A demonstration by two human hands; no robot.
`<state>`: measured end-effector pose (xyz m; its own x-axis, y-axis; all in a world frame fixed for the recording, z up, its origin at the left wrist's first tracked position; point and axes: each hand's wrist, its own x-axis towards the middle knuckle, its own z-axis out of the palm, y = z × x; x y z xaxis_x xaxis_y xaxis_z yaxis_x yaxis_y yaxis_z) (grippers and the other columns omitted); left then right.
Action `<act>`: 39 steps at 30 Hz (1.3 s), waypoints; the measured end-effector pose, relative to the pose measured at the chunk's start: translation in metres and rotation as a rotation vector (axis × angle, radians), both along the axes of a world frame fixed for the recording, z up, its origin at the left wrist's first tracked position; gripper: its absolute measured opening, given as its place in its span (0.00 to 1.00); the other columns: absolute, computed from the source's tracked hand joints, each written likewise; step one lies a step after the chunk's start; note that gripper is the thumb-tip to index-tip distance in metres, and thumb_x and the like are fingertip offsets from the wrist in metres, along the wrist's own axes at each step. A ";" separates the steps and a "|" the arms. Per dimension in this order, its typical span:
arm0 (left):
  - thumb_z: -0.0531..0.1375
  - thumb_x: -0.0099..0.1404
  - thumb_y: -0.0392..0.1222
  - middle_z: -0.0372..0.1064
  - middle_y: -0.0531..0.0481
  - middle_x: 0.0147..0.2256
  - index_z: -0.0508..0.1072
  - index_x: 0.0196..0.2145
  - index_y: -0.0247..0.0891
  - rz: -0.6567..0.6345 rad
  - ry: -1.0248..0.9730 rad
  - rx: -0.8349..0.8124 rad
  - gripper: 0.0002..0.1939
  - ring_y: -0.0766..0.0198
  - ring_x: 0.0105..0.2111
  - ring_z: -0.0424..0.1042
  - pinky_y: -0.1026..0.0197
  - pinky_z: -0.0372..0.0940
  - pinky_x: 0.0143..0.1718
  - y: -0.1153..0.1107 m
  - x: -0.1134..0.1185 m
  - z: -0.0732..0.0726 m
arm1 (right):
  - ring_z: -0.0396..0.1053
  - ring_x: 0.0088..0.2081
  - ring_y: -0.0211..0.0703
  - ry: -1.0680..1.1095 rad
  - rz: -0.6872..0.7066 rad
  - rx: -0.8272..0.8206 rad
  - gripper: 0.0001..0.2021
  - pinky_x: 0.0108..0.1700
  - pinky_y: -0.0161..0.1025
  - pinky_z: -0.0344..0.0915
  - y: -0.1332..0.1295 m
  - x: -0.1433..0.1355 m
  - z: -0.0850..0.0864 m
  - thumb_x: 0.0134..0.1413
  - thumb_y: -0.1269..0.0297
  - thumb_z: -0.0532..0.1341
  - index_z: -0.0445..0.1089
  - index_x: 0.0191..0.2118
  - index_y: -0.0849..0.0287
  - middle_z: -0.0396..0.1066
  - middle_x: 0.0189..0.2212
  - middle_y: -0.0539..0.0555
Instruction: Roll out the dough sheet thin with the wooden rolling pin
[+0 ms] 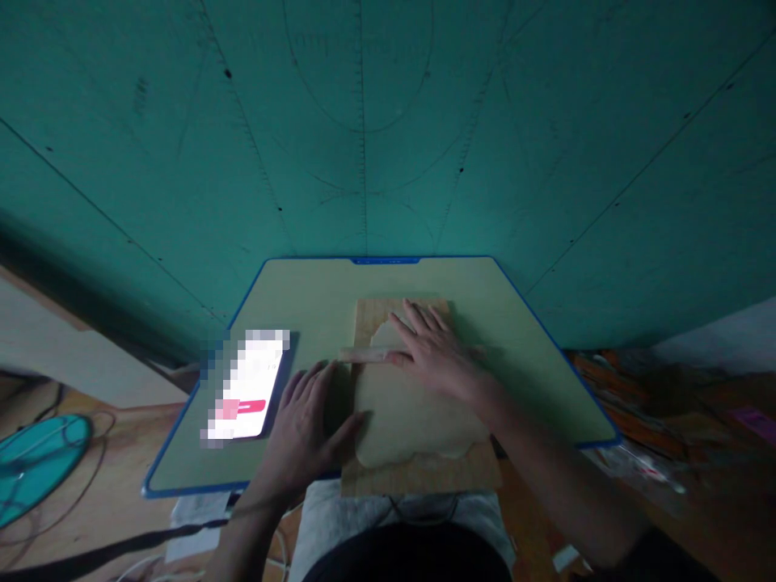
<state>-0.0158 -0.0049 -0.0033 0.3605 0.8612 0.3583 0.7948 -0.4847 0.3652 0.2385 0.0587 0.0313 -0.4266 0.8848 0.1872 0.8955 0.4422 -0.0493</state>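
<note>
A person works a sheet of pale dough (418, 412) on a wooden board (424, 480) set on a small blue-rimmed tabletop (309, 287) against a green wall (388, 113). The dough lies flat over most of the board, its edge uneven, with bare wood showing at the far corners and along the near end, which juts past the tabletop's near edge. A slender rolling pin (367, 354) lies crosswise over the far part of the dough, both its ends reaching beyond the sides of the board. The right hand (433, 347) lies palm down over the pin, its fingers spread and extended past it toward the board's far edge, thumb along the near side. The left hand (306, 420) is open at the board's left side, its fingers lying close together with their tips at the pin's left end, the thumb held apart and pointing at the dough's edge; whether the fingertips touch the pin cannot be told. Just left of that hand, a smartphone (258, 376) lies on the tabletop with its screen lit, partly blurred by pixelation. A round teal object (45, 465) sits at far left, near a thin cable (100, 457).
</note>
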 end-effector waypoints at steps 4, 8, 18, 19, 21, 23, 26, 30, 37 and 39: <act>0.59 0.68 0.57 0.69 0.33 0.59 0.61 0.63 0.35 0.001 -0.014 -0.021 0.33 0.40 0.62 0.66 0.34 0.62 0.61 0.000 -0.001 -0.001 | 0.53 0.69 0.62 0.054 -0.148 -0.067 0.33 0.68 0.60 0.49 0.045 0.003 0.000 0.69 0.42 0.48 0.62 0.67 0.60 0.54 0.70 0.67; 0.57 0.69 0.57 0.69 0.32 0.59 0.61 0.63 0.33 -0.016 -0.001 -0.018 0.33 0.40 0.61 0.66 0.33 0.62 0.61 0.000 -0.002 -0.001 | 0.61 0.64 0.57 0.071 -0.297 -0.075 0.26 0.65 0.52 0.54 0.076 0.007 0.005 0.70 0.49 0.49 0.70 0.60 0.61 0.64 0.63 0.66; 0.58 0.70 0.56 0.70 0.34 0.58 0.62 0.63 0.36 -0.034 0.022 0.046 0.30 0.40 0.61 0.66 0.32 0.63 0.60 0.000 0.001 -0.003 | 0.65 0.59 0.54 0.035 -0.173 -0.043 0.19 0.62 0.52 0.57 0.028 -0.005 0.007 0.72 0.57 0.49 0.72 0.54 0.58 0.69 0.56 0.64; 0.58 0.70 0.57 0.70 0.34 0.58 0.61 0.63 0.36 -0.032 0.019 0.049 0.31 0.40 0.61 0.67 0.32 0.63 0.60 0.000 0.001 -0.003 | 0.63 0.61 0.55 0.027 -0.121 -0.007 0.19 0.64 0.53 0.55 0.014 -0.007 0.006 0.71 0.57 0.50 0.71 0.56 0.59 0.68 0.58 0.64; 0.58 0.70 0.57 0.70 0.33 0.57 0.60 0.63 0.36 -0.022 0.008 0.054 0.32 0.40 0.60 0.67 0.33 0.64 0.59 0.000 0.001 -0.003 | 0.61 0.62 0.57 0.018 -0.028 0.029 0.20 0.66 0.54 0.54 -0.014 -0.009 0.004 0.69 0.57 0.54 0.69 0.59 0.61 0.67 0.61 0.66; 0.58 0.69 0.58 0.70 0.33 0.57 0.61 0.62 0.35 -0.017 -0.010 0.047 0.32 0.40 0.60 0.67 0.34 0.66 0.58 -0.001 0.002 -0.003 | 0.62 0.62 0.59 0.014 0.024 0.044 0.23 0.65 0.56 0.55 -0.037 -0.007 0.002 0.67 0.57 0.57 0.66 0.62 0.63 0.67 0.61 0.65; 0.60 0.68 0.59 0.69 0.32 0.57 0.60 0.62 0.35 0.006 -0.051 0.024 0.33 0.40 0.60 0.67 0.36 0.69 0.56 -0.002 0.002 -0.004 | 0.64 0.60 0.58 0.026 0.040 0.026 0.23 0.62 0.55 0.60 -0.061 0.000 -0.001 0.66 0.60 0.58 0.63 0.63 0.63 0.67 0.61 0.64; 0.60 0.68 0.59 0.68 0.31 0.58 0.56 0.65 0.35 0.017 -0.066 0.014 0.37 0.40 0.59 0.68 0.37 0.70 0.55 -0.003 0.002 -0.003 | 0.64 0.60 0.56 0.065 -0.017 0.053 0.18 0.63 0.54 0.60 -0.078 0.016 -0.008 0.67 0.63 0.57 0.66 0.59 0.61 0.69 0.59 0.62; 0.61 0.67 0.59 0.68 0.30 0.58 0.58 0.64 0.33 0.015 -0.032 0.015 0.37 0.39 0.59 0.69 0.37 0.70 0.55 -0.001 0.000 -0.003 | 0.59 0.65 0.58 0.010 -0.049 0.086 0.19 0.67 0.62 0.52 -0.080 0.046 -0.017 0.69 0.58 0.53 0.68 0.58 0.60 0.67 0.62 0.64; 0.61 0.66 0.60 0.68 0.31 0.58 0.58 0.64 0.34 0.017 -0.039 0.015 0.38 0.39 0.59 0.68 0.36 0.70 0.55 -0.001 0.000 -0.005 | 0.58 0.67 0.60 -0.024 -0.088 0.064 0.21 0.67 0.64 0.52 -0.072 0.054 -0.017 0.69 0.56 0.53 0.68 0.60 0.58 0.66 0.63 0.64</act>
